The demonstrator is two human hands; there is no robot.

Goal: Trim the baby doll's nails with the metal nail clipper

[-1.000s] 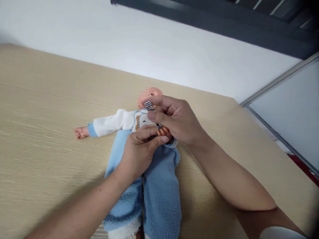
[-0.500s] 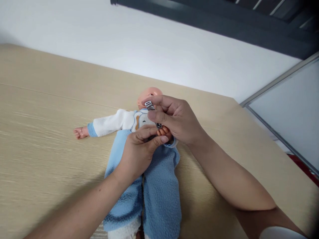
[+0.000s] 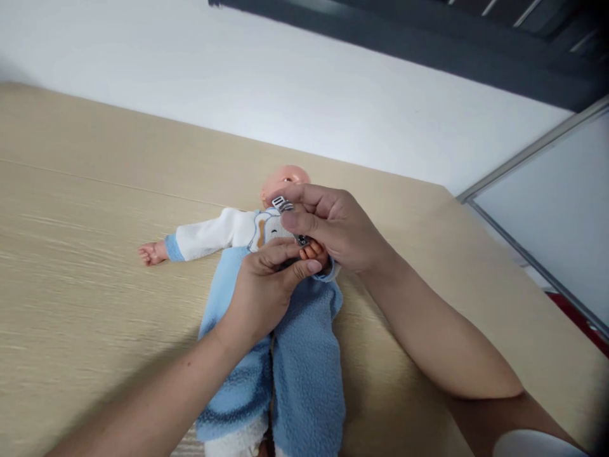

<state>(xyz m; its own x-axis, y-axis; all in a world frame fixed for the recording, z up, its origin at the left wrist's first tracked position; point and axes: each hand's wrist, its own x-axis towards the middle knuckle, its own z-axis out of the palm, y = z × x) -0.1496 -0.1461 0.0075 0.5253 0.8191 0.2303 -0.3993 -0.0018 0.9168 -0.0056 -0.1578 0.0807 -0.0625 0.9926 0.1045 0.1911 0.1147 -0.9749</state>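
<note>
A baby doll (image 3: 285, 330) in a blue fleece suit with white sleeves lies on its back on the wooden table (image 3: 85, 209), head away from me. My left hand (image 3: 264, 289) pinches the doll's small hand over its chest, fingers closed round it. My right hand (image 3: 333, 225) is closed on a silver nail clipper (image 3: 284, 205), whose jaw end sits at the doll's fingers. The doll's other arm lies stretched out to the left with its bare hand (image 3: 148, 253) on the table.
A white wall (image 3: 285, 82) runs behind the table's far edge. A metal-framed panel (image 3: 547, 209) stands at the right, with something red (image 3: 578, 317) low beside it. Bare tabletop spreads to the left of the doll.
The clipper's lever end has dipped slightly under my right thumb; both hands and the doll stay where they were.
</note>
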